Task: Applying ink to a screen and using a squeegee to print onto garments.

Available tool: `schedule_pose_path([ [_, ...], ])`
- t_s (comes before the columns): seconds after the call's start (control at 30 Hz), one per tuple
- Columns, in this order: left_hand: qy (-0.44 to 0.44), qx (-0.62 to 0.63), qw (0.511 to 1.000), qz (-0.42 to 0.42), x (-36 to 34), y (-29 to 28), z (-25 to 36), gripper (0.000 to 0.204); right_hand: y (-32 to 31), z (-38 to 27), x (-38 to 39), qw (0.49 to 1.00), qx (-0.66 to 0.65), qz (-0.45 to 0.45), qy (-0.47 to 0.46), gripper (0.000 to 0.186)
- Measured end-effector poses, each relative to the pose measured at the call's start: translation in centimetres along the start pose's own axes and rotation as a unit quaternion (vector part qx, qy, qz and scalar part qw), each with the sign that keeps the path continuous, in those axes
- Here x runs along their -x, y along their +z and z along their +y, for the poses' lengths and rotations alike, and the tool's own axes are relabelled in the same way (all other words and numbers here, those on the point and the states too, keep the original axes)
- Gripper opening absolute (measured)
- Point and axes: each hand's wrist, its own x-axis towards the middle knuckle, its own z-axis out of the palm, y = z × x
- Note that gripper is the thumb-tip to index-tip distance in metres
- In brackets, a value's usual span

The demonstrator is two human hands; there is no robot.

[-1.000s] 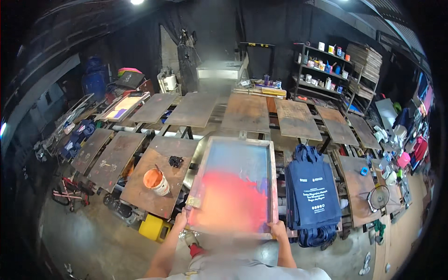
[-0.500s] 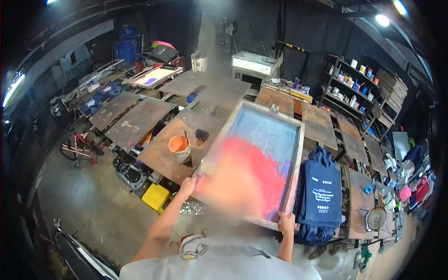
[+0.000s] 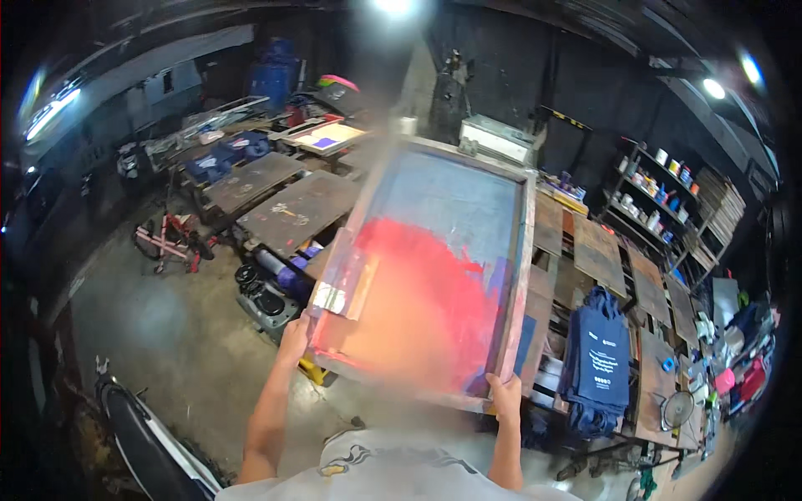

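Note:
A wood-rimmed printing screen (image 3: 517, 280) hangs tilted in front of me, its far end raised over the tables. My left hand (image 3: 294, 340) is closed around its near left corner, and my right hand (image 3: 505, 396) grips the near right corner. Red ink (image 3: 418, 246) covers the near half of the blue-grey mesh (image 3: 443, 188); an orange patch is blurred by a smear in the view. A flat wooden strip (image 3: 362, 288), perhaps a squeegee, lies inside the left rim. The screen hides part of the tables behind it.
Brown worktables (image 3: 301, 209) stand to the left, others (image 3: 598, 250) to the right. Navy tote bags (image 3: 597, 351) are stacked right of the screen. A shelf of containers (image 3: 652, 196) is at the back right. A motorbike seat (image 3: 150, 442) juts in at lower left.
My view has turned left. Both hands have lifted the screen and brought it more upright; it now hides the orange bucket. The wooden strip inside its left rim has come into sight.

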Motion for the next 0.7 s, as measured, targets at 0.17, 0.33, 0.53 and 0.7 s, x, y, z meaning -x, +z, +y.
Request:
schedule_pose_path([
  [0.17, -0.047, 0.075, 0.989, 0.115, 5.5, -12.3, -6.0, 0.054, 9.0, -3.7, 1.8, 0.987, 0.001, -0.158, -0.023, 0.032],
  [0.33, -0.055, 0.024, 0.971, 0.233, 14.0, -20.7, -5.6, 0.053, 18.8, -4.7, 4.2, 0.958, 0.020, -0.281, -0.055, 0.028],
  [0.53, -0.150, -0.061, 0.930, 0.330, 23.7, -29.8, -10.7, 0.053, 29.5, -3.2, 8.0, 0.907, 0.050, -0.407, -0.093, 0.021],
  [0.7, -0.198, -0.056, 0.895, 0.395, 28.3, -32.4, -15.2, 0.053, 35.4, -7.2, 11.2, 0.863, 0.119, -0.478, -0.117, 0.027],
])
